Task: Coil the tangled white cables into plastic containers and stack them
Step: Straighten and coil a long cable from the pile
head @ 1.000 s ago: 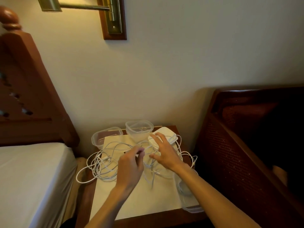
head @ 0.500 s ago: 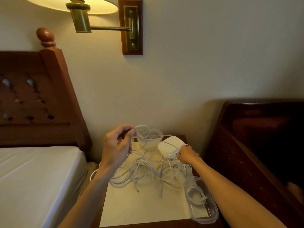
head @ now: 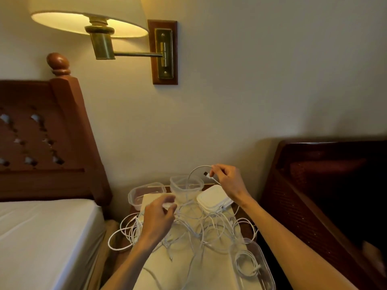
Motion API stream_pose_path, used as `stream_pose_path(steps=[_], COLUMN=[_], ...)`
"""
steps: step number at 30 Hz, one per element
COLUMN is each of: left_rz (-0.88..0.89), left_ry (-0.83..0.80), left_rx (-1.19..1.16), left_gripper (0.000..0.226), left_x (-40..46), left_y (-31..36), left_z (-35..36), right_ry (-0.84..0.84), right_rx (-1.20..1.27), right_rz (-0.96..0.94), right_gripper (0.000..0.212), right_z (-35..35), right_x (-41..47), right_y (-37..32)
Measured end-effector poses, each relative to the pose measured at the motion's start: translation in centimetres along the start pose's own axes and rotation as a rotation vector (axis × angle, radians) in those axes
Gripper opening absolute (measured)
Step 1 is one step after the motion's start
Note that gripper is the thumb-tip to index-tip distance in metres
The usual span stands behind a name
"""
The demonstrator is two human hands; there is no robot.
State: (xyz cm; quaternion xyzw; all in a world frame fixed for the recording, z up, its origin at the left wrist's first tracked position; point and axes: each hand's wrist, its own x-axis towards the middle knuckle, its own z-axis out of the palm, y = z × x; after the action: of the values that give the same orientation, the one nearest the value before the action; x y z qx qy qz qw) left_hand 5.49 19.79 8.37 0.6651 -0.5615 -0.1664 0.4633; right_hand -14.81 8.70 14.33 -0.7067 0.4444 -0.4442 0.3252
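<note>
**Freeing One Cable End from the Tangle**

The right hand (head: 229, 182) is raised above the bedside table (head: 246, 226) and pinches a white cable just behind its plug (head: 206, 174) between thumb and fingertips. The left hand (head: 160, 216) is lower, fingers curled into the upper part of the cable tangle (head: 199, 229); it appears to grip a strand, but motion blur prevents confirmation.

The tangle lies across the middle of the table, with loops hanging over the left edge. Two empty clear containers (head: 186, 185) stand at the back. A stack of white lids (head: 213, 200) lies just beside them. A container with a coiled cable (head: 249, 264) sits at the near right corner.

Recommended procedure:
1. Keep the pinch close to the plug so the end does not slip.
2. Steady the tangle with the left hand while drawing the cable upward slowly.
3. Stop when a knot tightens; loosen it before continuing.
4. Keep the pull clear of the empty containers, which are likely light and easily tipped.
</note>
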Motion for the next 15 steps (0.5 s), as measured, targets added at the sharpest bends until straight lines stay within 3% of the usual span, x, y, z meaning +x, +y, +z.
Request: stream_pose_path(steps=[2,4,7,12,15], left_rz=[0.046,0.084,0.097,0.34,0.445], left_ry=[-0.022,-0.154,-0.276,-0.055,-0.091], left_rx=[-0.129,-0.272,-0.316,-0.156,-0.112], left_gripper=[0.045,0.055,0.029,0.017,0.018], left_x=[1.3,2.6,5.1,9.3,10.2], left_y=[1.1,2.8,4.0,6.0,6.8], left_z=[0.1,0.5,0.9,-2.5,-3.7], right_ry=[-0.034,-0.079,-0.117,-0.252,-0.19], right_rx=[0.009,0.02,0.062,0.049,0.219], right_rz=[-0.071,-0.122,-0.162,-0.047,0.029], right_gripper=[0.036,0.036,0.037,0.039,0.039], right_z=[-0.2,-0.2,-0.8,-2.7,-3.0], right_x=[-0.3,-0.6,-1.0,-1.6,-2.3], right_y=[-1.3,-2.7,-4.4,-3.4,-2.8])
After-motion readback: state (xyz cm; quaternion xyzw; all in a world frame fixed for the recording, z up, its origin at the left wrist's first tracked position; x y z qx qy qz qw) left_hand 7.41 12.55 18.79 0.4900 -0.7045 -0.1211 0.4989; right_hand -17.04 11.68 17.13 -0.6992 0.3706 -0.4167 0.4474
